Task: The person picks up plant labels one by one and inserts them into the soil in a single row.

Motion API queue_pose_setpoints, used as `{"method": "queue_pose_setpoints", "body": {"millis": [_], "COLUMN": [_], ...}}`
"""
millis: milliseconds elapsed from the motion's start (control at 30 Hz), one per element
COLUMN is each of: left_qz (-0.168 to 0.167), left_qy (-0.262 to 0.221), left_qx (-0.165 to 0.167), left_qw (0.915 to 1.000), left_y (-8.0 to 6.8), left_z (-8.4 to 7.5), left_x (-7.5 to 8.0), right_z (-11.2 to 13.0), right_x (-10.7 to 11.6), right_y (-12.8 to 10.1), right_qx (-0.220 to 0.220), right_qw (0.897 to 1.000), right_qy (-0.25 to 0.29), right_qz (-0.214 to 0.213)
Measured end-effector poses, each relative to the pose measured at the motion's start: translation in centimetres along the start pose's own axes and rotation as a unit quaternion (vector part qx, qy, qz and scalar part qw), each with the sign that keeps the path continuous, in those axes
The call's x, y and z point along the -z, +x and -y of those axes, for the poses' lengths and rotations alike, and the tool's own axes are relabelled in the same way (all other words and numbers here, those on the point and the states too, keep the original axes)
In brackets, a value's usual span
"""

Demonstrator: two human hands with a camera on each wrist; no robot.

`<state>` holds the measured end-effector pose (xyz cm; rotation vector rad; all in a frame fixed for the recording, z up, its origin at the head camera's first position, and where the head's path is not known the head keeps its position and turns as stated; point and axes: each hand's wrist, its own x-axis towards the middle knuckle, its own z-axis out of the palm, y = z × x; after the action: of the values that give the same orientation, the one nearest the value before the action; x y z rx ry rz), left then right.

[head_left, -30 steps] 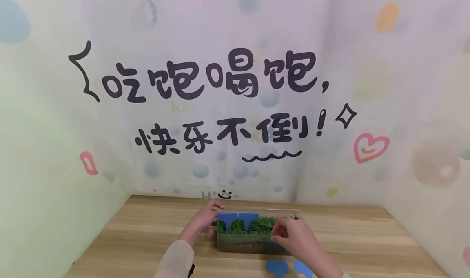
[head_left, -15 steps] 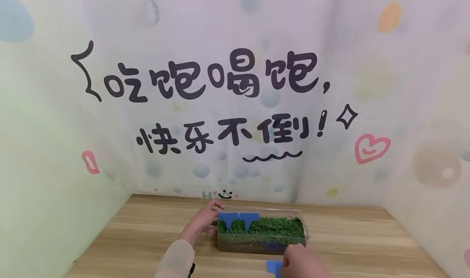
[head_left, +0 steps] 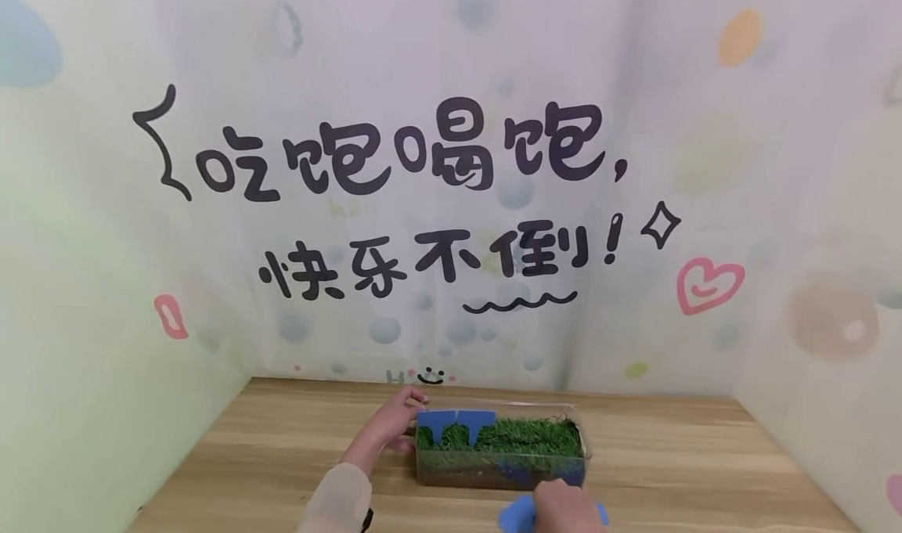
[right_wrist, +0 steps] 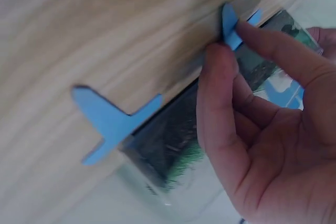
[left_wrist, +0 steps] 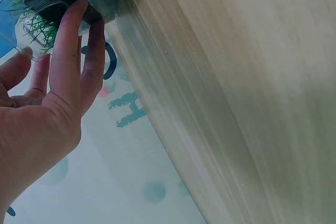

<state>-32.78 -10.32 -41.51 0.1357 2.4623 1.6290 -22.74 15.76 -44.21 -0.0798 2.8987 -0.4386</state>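
1. My right hand [right_wrist: 252,129] pinches a blue T-shaped plant tag [right_wrist: 229,27] between thumb and forefinger, at 6 o'clock of the clear planter box [head_left: 502,470].
2. The tag looks thin, light and bendy; I judge its broad head the best hold.
3. A second tag [right_wrist: 107,124] lies flat just beside it.
4. My left hand [head_left: 391,427] rests straight fingers on the box's 9 o'clock end.
5. The wooden worktop [head_left: 282,455] looks smooth; printed walls close around.

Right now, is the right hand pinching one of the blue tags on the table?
Yes, the right hand pinches a blue tag between thumb and forefinger against the wooden table.
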Motion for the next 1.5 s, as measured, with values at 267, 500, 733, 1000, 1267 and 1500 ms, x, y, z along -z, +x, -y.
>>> {"method": "queue_pose_setpoints", "body": {"millis": [267, 500, 733, 1000, 1267, 1500], "left_qz": [0.002, 0.003, 0.003, 0.003, -0.003, -0.006], "left_qy": [0.003, 0.006, 0.006, 0.004, -0.005, -0.007], "left_qx": [0.002, -0.004, -0.002, -0.002, -0.002, -0.006], "left_qw": [1.0000, 1.0000, 1.0000, 1.0000, 1.0000, 0.9999], "left_y": [0.0, 0.2, 0.1, 0.1, 0.1, 0.2], "left_z": [-0.1, 0.0, 0.0, 0.0, 0.1, 0.3], "left_x": [0.0, -0.2, -0.1, -0.1, -0.1, -0.3], "right_z": [-9.1, -6.0, -3.1, -2.2, -1.4, -1.1], "right_x": [-4.7, 0.7, 5.1, 8.1, 8.8, 8.0], "right_y": [8.1, 3.9, 1.8, 3.0, 4.5, 5.8], "right_qx": [0.092, 0.174, 0.190, 0.204, 0.182, 0.168], "right_qw": [0.952, 0.888, 0.898, 0.906, 0.923, 0.936], "right_qy": [0.257, 0.390, 0.382, 0.370, 0.335, 0.296], "right_qz": [0.138, 0.174, 0.108, 0.033, -0.048, -0.092]}}
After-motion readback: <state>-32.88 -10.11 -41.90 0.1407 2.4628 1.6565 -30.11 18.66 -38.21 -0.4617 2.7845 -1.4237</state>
